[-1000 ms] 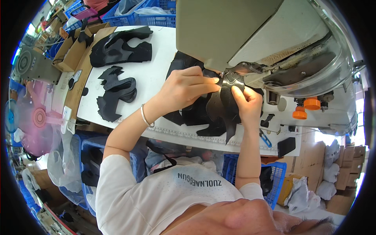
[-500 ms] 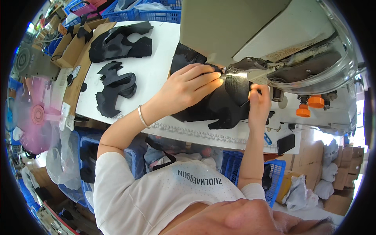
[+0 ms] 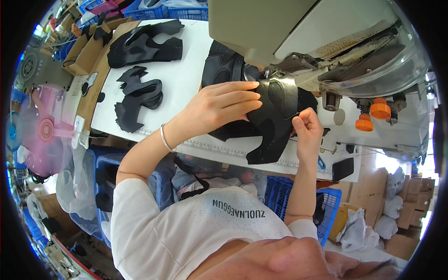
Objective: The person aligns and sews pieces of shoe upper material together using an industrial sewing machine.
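Observation:
A black shoe upper with mesh and smooth panels lies under the head of a sewing machine, in the light by its needle area. My left hand rests flat on the upper, fingers stretched out together with their tips just short of the needle; its thumb is hidden. At the upper's right edge, my right hand is closed, thumb and forefinger pinching the material. More black upper material spreads out left of the needle.
Stacked black cut pieces and curled black pieces lie left on the white table. A phone sits at the right front edge. Blue crates stand below. A pink fan is far left.
The front part of the upper has swung toward me. My right hand has moved down with its edge, and my left fingers have drawn slightly back from the needle.

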Motion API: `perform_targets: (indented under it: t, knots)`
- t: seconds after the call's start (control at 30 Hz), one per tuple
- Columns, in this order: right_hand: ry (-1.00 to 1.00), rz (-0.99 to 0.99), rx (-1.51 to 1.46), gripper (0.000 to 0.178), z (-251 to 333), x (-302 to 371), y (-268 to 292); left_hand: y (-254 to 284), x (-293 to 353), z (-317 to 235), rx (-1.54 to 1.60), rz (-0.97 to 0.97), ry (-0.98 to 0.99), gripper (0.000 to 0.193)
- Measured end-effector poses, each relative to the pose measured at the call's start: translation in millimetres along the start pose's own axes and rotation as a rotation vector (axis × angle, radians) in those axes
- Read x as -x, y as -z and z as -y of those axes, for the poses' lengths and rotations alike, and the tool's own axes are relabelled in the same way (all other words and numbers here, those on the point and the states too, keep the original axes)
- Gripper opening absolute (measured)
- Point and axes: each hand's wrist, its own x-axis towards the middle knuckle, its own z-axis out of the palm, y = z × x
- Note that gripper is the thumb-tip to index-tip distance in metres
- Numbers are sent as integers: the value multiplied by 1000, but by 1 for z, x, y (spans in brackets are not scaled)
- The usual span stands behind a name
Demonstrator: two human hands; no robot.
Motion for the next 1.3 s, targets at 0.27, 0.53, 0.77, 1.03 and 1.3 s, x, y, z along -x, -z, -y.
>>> perform_targets:
  t: [0.27,0.53,0.77,1.03,1.3]
  knots:
    - [-84,45,-55,20,3,-6,0,-2,-2,-6,-81,-25,-68,25]
    - [-178,109,-117,22,-3,-12,2,-17,8,-4,-300,-102,-232,18]
    - [-342,-35,-416,14,-9,-8,-21,-25,11,-4,-278,-170,-258,21]
    - [-226,-19,-451,12,-25,-4,-16,-27,10,-1,-277,-211,-262,19]
    - [-95,-139,-240,11,-7,-10,-20,-28,5,14,-294,-248,-286,15]
